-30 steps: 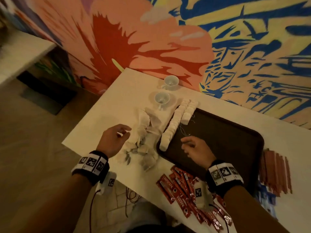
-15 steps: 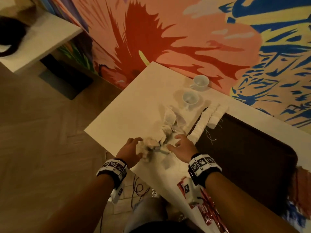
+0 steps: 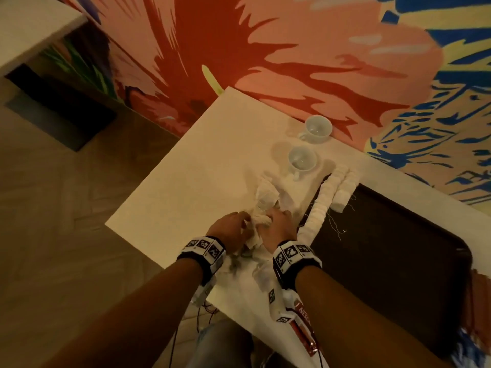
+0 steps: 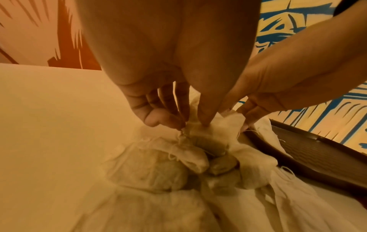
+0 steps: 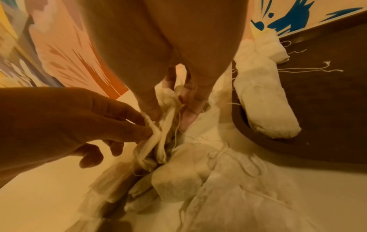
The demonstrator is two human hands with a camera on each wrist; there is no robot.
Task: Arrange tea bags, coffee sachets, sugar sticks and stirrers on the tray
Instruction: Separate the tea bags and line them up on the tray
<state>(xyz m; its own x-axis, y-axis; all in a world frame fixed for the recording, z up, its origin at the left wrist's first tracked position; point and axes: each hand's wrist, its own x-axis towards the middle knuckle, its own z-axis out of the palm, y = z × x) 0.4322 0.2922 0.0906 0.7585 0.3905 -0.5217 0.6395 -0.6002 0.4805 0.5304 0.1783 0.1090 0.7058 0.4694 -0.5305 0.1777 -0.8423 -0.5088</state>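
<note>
A loose heap of white tea bags (image 3: 265, 200) lies on the white table, left of the dark brown tray (image 3: 393, 251). Both hands are in the heap. My left hand (image 3: 231, 227) pinches a tea bag (image 4: 190, 135) by its gathered top between thumb and fingers. My right hand (image 3: 279, 224) pinches the same tangled bunch (image 5: 166, 113) from the other side, its strings hanging down. Two rows of tea bags (image 3: 326, 200) lie along the tray's left edge. Red coffee sachets (image 3: 303, 325) peek out under my right forearm.
Two white cups (image 3: 303, 159) stand behind the heap near the painted wall. Brown sticks (image 3: 478, 309) lie at the tray's right end. The table's left edge (image 3: 159, 166) drops to the wooden floor. Loose strings (image 5: 309, 70) trail onto the tray.
My right hand left the tray and moved left into the tea bag heap. Both hands have closed together on one bunch of bags. The head view has swung left.
</note>
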